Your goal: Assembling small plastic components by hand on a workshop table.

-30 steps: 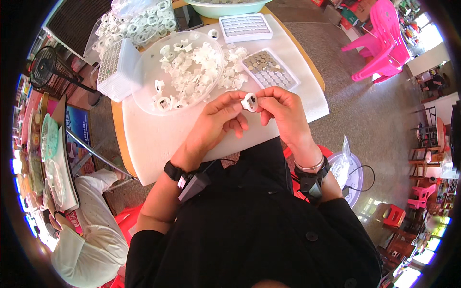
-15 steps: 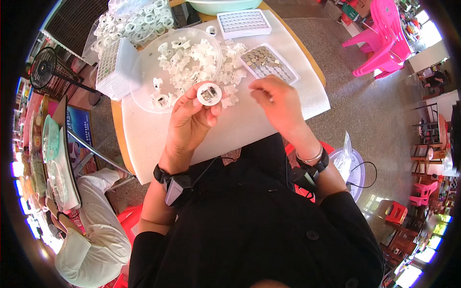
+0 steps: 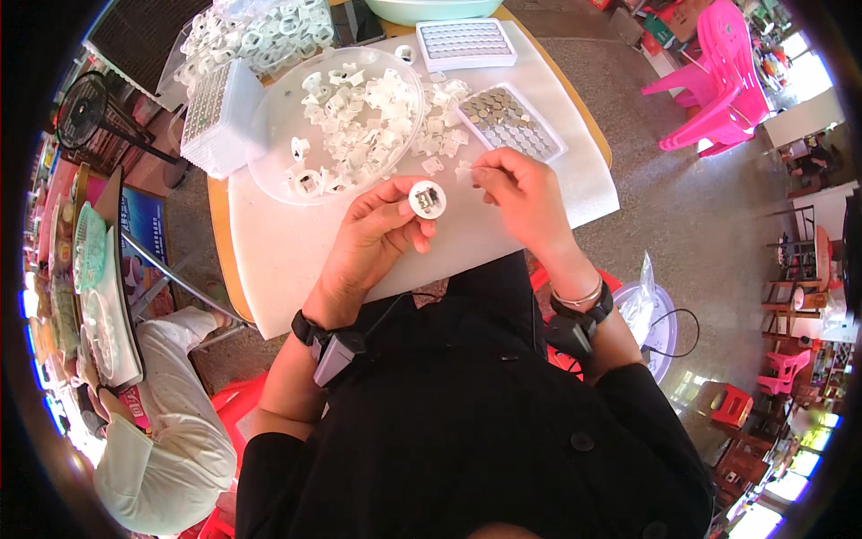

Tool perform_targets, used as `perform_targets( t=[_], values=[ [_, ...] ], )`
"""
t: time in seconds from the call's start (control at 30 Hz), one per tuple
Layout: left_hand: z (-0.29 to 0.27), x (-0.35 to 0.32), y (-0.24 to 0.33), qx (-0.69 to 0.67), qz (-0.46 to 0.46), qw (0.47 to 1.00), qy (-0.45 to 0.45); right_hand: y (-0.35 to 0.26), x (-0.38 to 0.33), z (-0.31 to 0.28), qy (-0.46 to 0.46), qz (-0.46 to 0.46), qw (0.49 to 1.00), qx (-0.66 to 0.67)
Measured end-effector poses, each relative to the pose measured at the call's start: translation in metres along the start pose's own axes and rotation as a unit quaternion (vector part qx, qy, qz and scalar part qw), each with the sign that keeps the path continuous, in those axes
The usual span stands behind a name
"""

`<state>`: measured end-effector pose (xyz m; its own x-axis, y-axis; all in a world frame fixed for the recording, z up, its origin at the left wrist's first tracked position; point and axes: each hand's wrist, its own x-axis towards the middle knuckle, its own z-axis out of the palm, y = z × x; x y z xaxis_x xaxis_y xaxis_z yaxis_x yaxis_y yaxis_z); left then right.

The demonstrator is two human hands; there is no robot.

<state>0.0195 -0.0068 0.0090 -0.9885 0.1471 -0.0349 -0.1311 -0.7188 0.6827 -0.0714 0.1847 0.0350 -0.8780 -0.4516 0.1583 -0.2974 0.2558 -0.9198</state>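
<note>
The left hand [image 3: 377,229] pinches a small round white plastic ring [image 3: 427,199] between thumb and fingers, above the white table top [image 3: 269,260]; the right hand [image 3: 525,193], just beside it at three o'clock, nips a tiny white piece [image 3: 464,172] in its fingertips; the hands do not touch. At eleven o'clock from the ring sits a clear round plastic bowl [image 3: 269,135] full of little white plastic parts [image 3: 359,117]; more parts spill beside it. At one o'clock lies a white tray of small grey metal discs [image 3: 510,121]; another white tray [image 3: 465,42] lies past it. What sits inside the ring is too small to make out; black clothes hide the near table edge.
</note>
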Motion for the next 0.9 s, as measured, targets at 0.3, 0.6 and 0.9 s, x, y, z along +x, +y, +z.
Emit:
perform_targets(
  t=[0.3, 0.6, 0.9],
  values=[
    [0.005, 0.004, -0.005, 0.028, -0.005, 0.998, 0.061, 0.009, -0.015, 0.008, 0.029, 0.018, 0.999, -0.001],
    [0.004, 0.002, -0.004, -0.005, -0.003, 0.999, 0.054, 0.002, -0.023, -0.001, 0.014, -0.008, 0.956, -0.293],
    [0.001, 0.001, -0.004, -0.008, -0.009, 0.999, 0.044, 0.008, -0.013, -0.015, 0.004, -0.199, 0.941, -0.272]
  ],
)
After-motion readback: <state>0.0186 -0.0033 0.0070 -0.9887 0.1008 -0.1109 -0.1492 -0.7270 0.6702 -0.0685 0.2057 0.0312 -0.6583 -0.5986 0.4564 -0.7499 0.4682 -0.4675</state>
